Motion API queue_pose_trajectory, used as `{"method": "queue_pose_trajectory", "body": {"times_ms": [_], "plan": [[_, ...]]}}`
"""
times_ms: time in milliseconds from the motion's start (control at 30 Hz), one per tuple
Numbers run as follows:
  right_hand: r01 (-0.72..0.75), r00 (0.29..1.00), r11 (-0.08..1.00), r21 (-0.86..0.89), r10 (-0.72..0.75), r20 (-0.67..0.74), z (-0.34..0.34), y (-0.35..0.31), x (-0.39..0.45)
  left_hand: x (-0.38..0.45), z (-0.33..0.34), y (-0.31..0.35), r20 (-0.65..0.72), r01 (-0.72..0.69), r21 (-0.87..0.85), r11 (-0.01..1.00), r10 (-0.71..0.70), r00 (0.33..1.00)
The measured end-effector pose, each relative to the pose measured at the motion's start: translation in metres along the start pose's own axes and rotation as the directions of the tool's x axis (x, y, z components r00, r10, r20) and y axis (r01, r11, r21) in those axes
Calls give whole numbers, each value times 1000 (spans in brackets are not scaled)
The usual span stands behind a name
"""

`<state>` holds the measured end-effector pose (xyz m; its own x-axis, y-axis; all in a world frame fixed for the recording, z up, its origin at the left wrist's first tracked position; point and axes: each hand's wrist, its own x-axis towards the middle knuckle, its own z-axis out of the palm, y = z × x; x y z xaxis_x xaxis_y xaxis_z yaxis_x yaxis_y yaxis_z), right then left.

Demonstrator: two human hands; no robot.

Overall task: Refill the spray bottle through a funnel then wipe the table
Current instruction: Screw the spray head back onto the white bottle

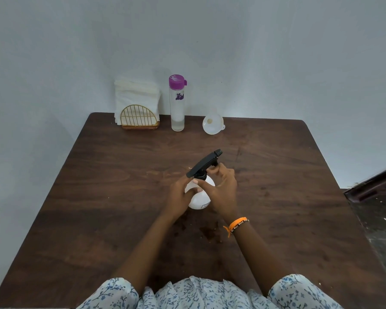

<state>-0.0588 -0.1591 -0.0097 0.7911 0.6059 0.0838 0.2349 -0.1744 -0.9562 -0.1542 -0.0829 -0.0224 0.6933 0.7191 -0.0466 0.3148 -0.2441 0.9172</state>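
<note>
A white spray bottle [198,200] with a black trigger head [204,163] stands in the middle of the dark wooden table [98,197]. My left hand [179,195] grips the bottle's white body from the left. My right hand [222,188] curls round the black collar and trigger from the right. A white funnel [212,124] lies on its side near the table's far edge. Left of it stands a clear water bottle [177,103] with a purple cap, holding a little liquid at its bottom.
A gold wire holder with white napkins [137,103] stands at the back left against the wall. A stain [210,233] marks the wood near my right wrist. A dark piece of furniture [374,186] sits beyond the table's right edge.
</note>
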Motion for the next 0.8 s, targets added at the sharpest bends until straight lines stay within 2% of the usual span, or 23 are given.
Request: {"method": "queue_pose_trajectory", "body": {"times_ms": [133,267,367,433,600,700,800], "plan": [[21,999,999,-46,-20,31,3,-1,-1,0,1,-3,7,24,-21,999,-24,1000],[120,985,981,-151,-99,141,3,2,0,0,0,-4,25,34,-30,999,-34,999],[128,981,987,-102,-110,161,1,6,-2,0,0,-3,18,25,-46,999,-24,1000],[107,988,992,-70,-98,121,0,7,-2,0,0,-2,9,7,-14,1000,-7,1000],[17,994,1000,26,-14,-106,12,1,-5,0,1,1,-1,8,29,1000,-7,1000],[2,992,1000,-19,-5,-127,14,0,-9,-1,2,0,-14,39,23,999,-39,999],[14,996,997,-80,-21,-83,9,2,-12,0,3,-1,-14,45,5,999,-45,999]]}}
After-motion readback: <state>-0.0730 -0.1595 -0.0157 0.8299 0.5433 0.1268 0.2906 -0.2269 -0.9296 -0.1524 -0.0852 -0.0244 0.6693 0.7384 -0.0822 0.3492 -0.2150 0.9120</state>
